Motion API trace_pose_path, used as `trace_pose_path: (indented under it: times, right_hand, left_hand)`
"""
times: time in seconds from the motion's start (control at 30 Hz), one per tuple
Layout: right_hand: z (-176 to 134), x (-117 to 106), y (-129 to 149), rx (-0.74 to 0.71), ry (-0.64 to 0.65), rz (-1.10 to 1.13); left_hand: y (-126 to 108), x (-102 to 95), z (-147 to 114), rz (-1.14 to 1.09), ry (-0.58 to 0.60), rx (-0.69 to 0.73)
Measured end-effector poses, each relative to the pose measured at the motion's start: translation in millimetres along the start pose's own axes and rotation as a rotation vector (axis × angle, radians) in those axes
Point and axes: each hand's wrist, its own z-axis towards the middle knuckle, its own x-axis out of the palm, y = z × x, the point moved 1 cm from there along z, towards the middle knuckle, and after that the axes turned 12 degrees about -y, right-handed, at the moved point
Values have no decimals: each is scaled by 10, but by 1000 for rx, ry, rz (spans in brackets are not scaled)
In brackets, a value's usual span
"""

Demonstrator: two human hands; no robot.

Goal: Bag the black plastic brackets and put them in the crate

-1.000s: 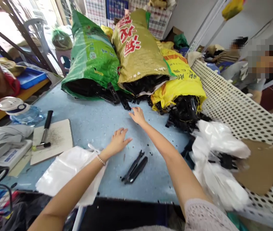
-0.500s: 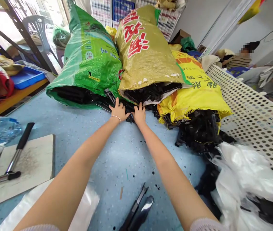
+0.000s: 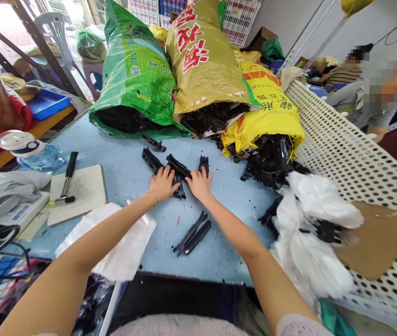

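My left hand [image 3: 163, 185] lies with fingers spread over several long black plastic parts [image 3: 152, 160] on the blue table. Beside it, my right hand [image 3: 200, 185] rests palm down with fingers apart, touching the end of another black plastic part [image 3: 179, 165] that lies aslant between the hands. A shorter black piece [image 3: 203, 162] sticks out past the right fingertips. Behind the hands lie three sacks with open mouths: a green sack [image 3: 138, 84], a gold sack [image 3: 209, 65] and a yellow sack [image 3: 265, 114]. Dark parts fill the mouths of the gold and yellow ones.
Nearer me lie two black parts [image 3: 193, 234] side by side. A hammer [image 3: 68, 179] rests on a pale board [image 3: 93, 191] at left, near a water bottle [image 3: 32, 149] and a white plastic sheet [image 3: 128, 252]. White bags [image 3: 310, 247] and a perforated white panel [image 3: 352, 154] border the right.
Both hands have come back from the sack mouths toward me, and several black parts now lie farther out on the table under and around them. My view has shifted, showing the table's front edge.
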Motion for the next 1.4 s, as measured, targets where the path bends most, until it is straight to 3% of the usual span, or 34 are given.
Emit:
trace_pose_path:
  times: [0.07,0.17,0.27,0.33,0.4,0.43,0.47,0.5,0.57,0.67,0.83,0.9,0.97,1.03,1.13,1.2,1.33,1.4]
  right_hand:
    - [-84,-127,38,29,13,80]
    - [-155,-383,106,240,-8,286]
    - [-445,-665,310,459,-8,785]
    - [-812,-813,534,573,174,1229]
    - [-1241,-917,766,639,516,1536]
    - [-1441,-959,855,642,681,1582]
    - [-1612,-999,914,636,765,1569]
    - [-1744,-1040,939,617,746,1508]
    - [-1886,-1145,911,512,471,1282]
    - [-1895,-1338,810,163,15,847]
    - [-1781,-1447,701,-398,-253,352]
    - [-1758,-1415,667,-531,-250,278]
    - [-1749,-1369,654,-574,-197,288]
    - [-1753,-1323,671,-454,-127,395]
    - [-1817,-1272,749,-98,68,638]
    - [-1929,-1271,829,-12,200,705]
    - [-2252,-1269,970,-226,208,537]
    - [-2366,-1200,974,-191,237,530]
  left_hand:
    - [39,-125,-173,-20,30,-26]
    - [77,-345,-316,-174,-37,-74]
    - [-7,-582,-513,-634,-191,-214]
    - [-159,-740,-747,-1089,-216,-310]
    - [-350,-899,-1046,-1495,-165,-368]
    - [-439,-976,-1203,-1627,-125,-394]
    - [-514,-1048,-1356,-1701,-85,-425]
    - [-572,-1112,-1499,-1721,-50,-462]
    - [-638,-1208,-1737,-1653,-14,-528]
    - [-674,-1277,-1967,-1467,18,-530]
    - [-712,-1346,-2157,-1298,154,-447]
    - [-720,-1373,-2205,-1280,222,-417]
    - [-731,-1370,-2232,-1242,257,-379]
    - [-740,-1327,-2222,-1178,199,-357]
    - [-729,-1207,-2129,-1131,68,-377]
    - [-692,-1124,-2043,-1170,23,-427]
    - [-619,-1015,-1922,-1270,-24,-505]
    - [-624,-973,-1868,-1252,-20,-488]
